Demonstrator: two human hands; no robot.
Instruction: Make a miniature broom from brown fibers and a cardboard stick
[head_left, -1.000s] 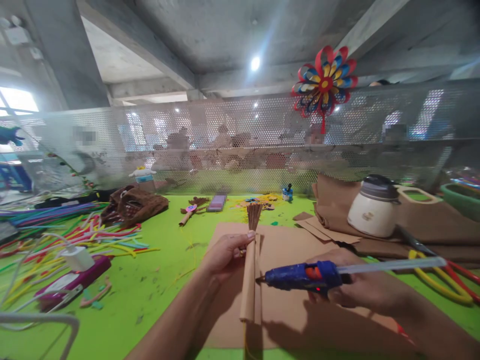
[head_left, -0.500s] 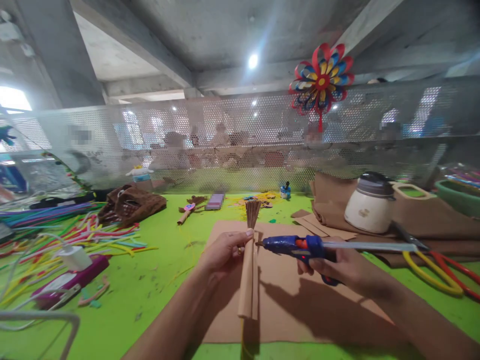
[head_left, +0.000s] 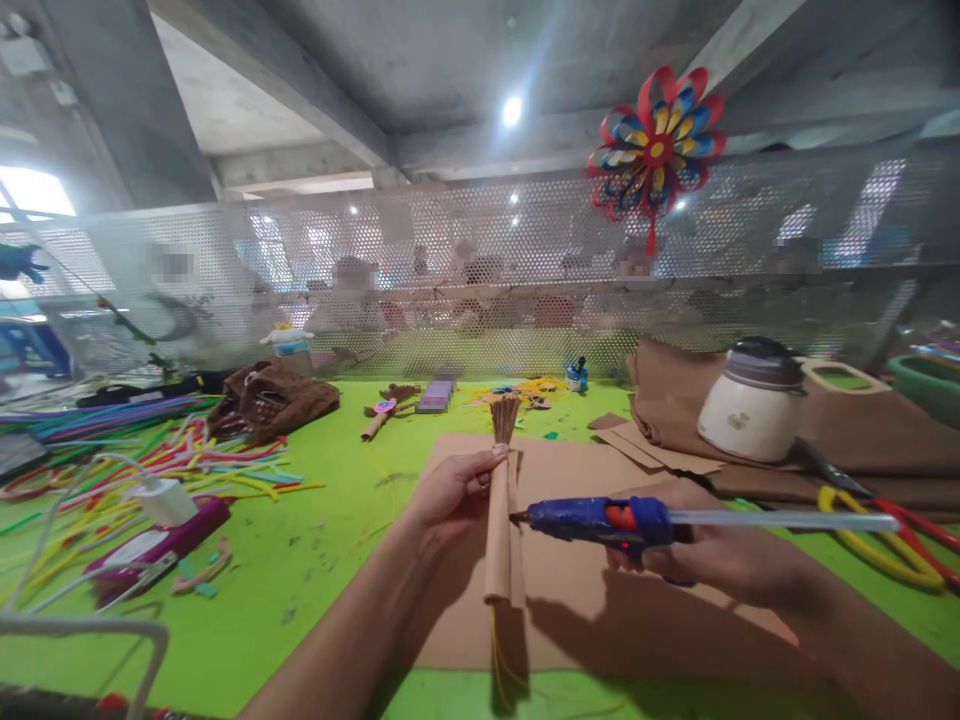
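My left hand (head_left: pixel 457 490) grips a rolled brown paper tube (head_left: pixel 498 540) near its upper end. A fringed bundle of thin brown strips (head_left: pixel 505 420) fans out of its top, and yellow strings (head_left: pixel 496 640) hang from its lower end. Along the tube's right side runs a loose paper flap (head_left: pixel 515 560). My right hand (head_left: pixel 690 535) is closed around a blue hot glue gun (head_left: pixel 600 520) with a clear glue stick in its back. The nozzle points left and is at the flap, about halfway along the tube. Beneath lies a flat brown paper sheet (head_left: pixel 577 600).
To the right are folded brown material (head_left: pixel 862 440), a white jar with a dark lid (head_left: pixel 752 405) and scissors with yellow and red handles (head_left: pixel 877 540). On the left lie a purple power strip (head_left: pixel 157 550), colourful strips (head_left: pixel 247 470) and a brown bag (head_left: pixel 274 400).
The glue gun's nozzle has moved down along the paper flap, from near my left fingers to about mid-tube. My left hand still holds the tube. The view has shifted slightly.
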